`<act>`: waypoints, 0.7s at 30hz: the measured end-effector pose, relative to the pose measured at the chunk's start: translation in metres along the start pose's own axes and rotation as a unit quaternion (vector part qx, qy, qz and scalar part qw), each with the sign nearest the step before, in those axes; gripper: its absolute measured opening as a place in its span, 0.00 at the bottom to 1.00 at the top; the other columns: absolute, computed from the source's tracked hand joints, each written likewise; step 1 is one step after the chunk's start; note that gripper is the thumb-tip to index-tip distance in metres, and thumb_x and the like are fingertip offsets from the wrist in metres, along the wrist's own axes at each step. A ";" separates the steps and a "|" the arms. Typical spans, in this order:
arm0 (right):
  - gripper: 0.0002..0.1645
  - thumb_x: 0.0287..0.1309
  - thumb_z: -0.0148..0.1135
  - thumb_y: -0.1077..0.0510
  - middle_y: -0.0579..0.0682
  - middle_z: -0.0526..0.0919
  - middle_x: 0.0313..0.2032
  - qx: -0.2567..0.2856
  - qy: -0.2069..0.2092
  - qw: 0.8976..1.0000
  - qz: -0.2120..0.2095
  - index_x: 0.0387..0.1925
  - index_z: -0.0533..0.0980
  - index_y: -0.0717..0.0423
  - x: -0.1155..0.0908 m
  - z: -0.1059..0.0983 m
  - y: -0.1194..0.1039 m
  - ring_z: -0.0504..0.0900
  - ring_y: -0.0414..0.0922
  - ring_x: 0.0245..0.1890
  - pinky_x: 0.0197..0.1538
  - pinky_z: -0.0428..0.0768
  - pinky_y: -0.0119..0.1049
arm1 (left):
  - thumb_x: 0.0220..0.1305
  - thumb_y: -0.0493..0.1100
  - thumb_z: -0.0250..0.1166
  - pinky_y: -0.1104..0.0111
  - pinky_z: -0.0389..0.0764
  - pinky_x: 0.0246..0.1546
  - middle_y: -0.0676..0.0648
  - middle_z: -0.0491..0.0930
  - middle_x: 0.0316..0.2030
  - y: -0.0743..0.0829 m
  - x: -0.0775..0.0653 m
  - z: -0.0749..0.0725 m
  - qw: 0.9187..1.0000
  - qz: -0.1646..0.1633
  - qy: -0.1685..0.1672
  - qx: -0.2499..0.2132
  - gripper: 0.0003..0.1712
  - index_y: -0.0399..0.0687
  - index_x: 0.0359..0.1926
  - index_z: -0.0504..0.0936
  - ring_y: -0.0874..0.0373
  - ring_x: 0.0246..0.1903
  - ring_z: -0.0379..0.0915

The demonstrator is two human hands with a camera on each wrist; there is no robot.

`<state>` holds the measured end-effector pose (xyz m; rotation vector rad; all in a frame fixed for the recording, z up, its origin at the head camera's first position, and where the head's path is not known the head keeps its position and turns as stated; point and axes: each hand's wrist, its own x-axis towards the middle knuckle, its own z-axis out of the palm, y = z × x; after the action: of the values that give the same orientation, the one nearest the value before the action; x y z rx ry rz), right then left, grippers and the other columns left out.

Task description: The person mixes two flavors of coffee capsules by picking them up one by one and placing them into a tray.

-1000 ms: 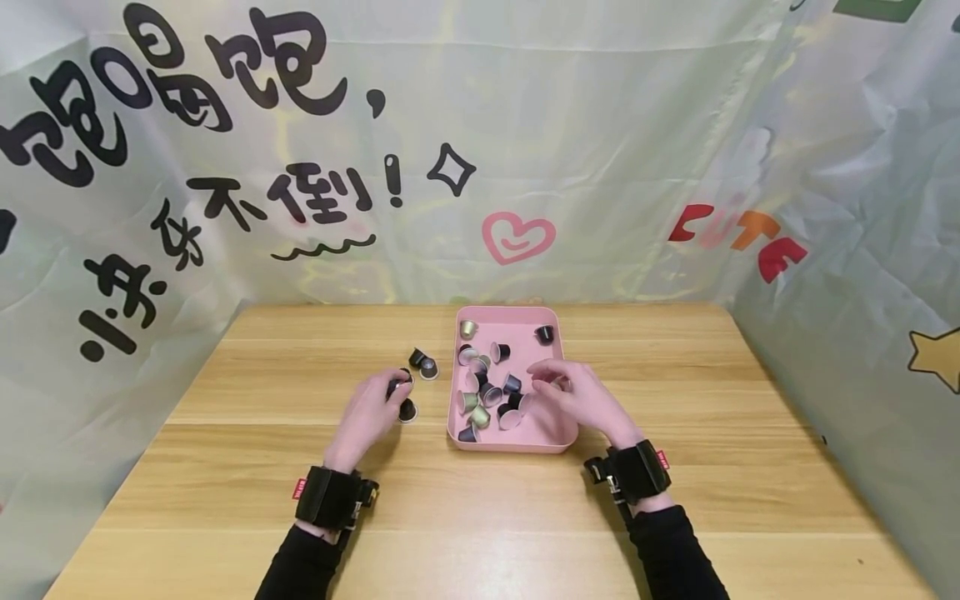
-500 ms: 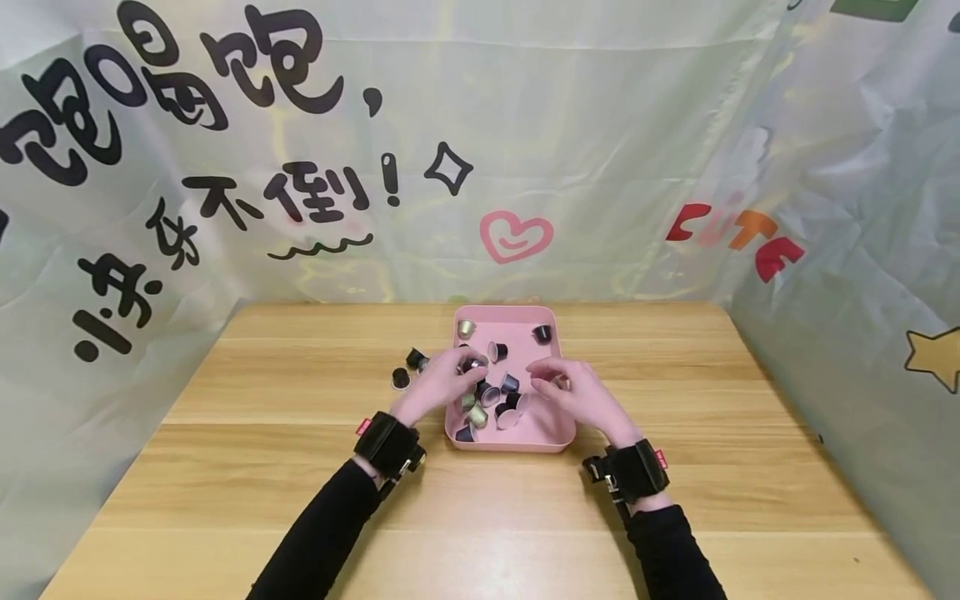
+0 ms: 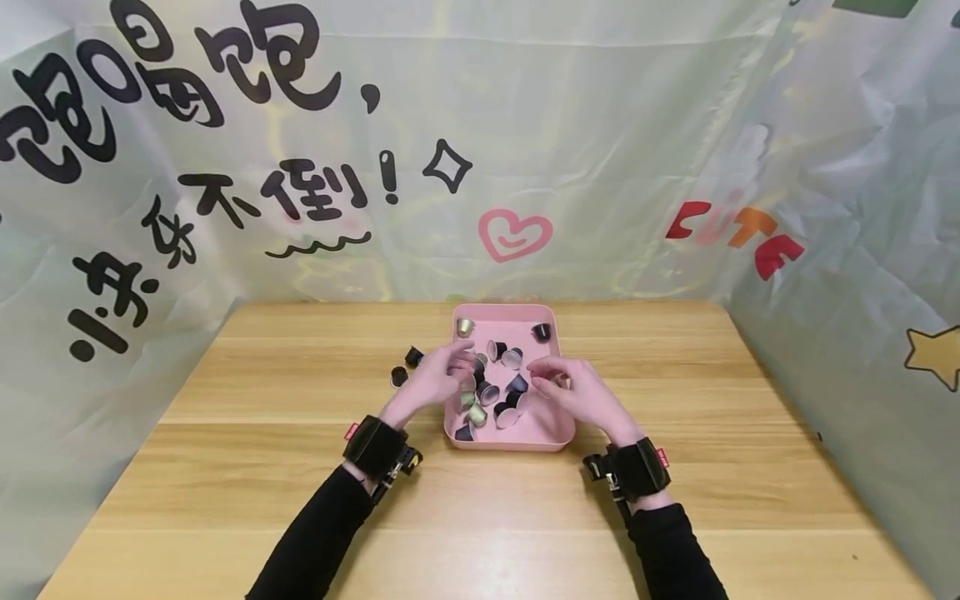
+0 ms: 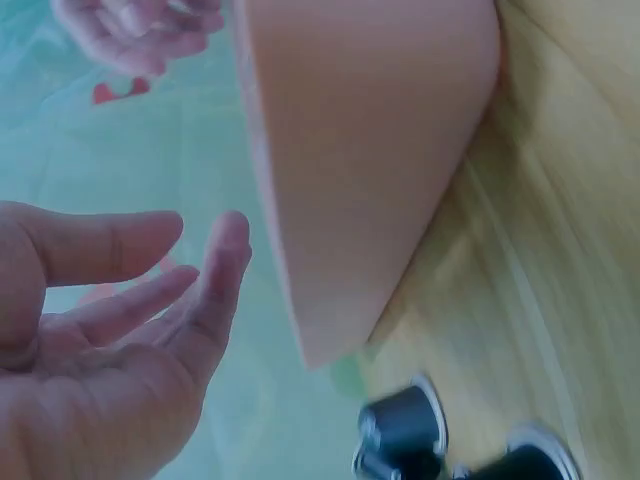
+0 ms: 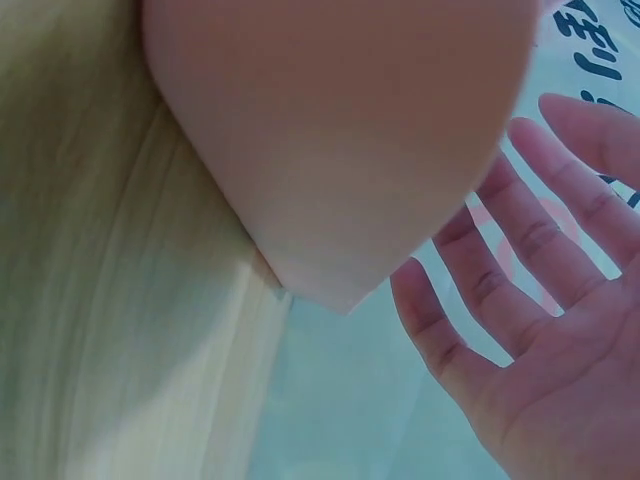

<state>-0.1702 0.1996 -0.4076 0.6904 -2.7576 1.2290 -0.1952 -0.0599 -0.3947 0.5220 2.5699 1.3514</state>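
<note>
A pink tray (image 3: 551,433) holds several coffee capsules, among them a pale green one (image 3: 477,414) and a black one (image 3: 542,332) in the far right corner. Over the tray's left rim hovers my left hand (image 3: 438,375), its fingers loosely bent and nothing between them; the left wrist view shows a gap between thumb and fingers. My right hand (image 3: 573,392) is held above the tray's right rim, also holding nothing, with fingers spread in the right wrist view. Left of the tray, dark capsules (image 3: 399,377) lie on the table, partly behind my left hand.
The wooden table (image 3: 480,517) spreads around the tray. A printed cloth (image 3: 615,150) with lettering and a pink heart hangs behind and at both sides of the table.
My left hand has picked dark capsules off the table, carried them right and let them go in the tray; it now draws slightly back left. My right hand has stayed in place.
</note>
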 end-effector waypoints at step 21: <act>0.14 0.64 0.64 0.62 0.58 0.88 0.46 0.002 -0.010 1.000 -0.017 0.50 0.82 0.64 -0.001 -0.001 -0.008 0.85 0.50 0.42 0.50 0.83 0.50 | 0.68 0.38 0.63 0.44 0.77 0.59 0.32 0.83 0.49 -0.056 -0.063 -0.042 0.995 -0.030 0.077 0.061 0.23 0.31 0.60 0.76 0.36 0.53 0.78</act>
<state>-0.1663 0.1961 -0.4019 0.7520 -2.7483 1.2272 -0.1632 -0.1459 -0.4172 0.3704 2.7818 1.2661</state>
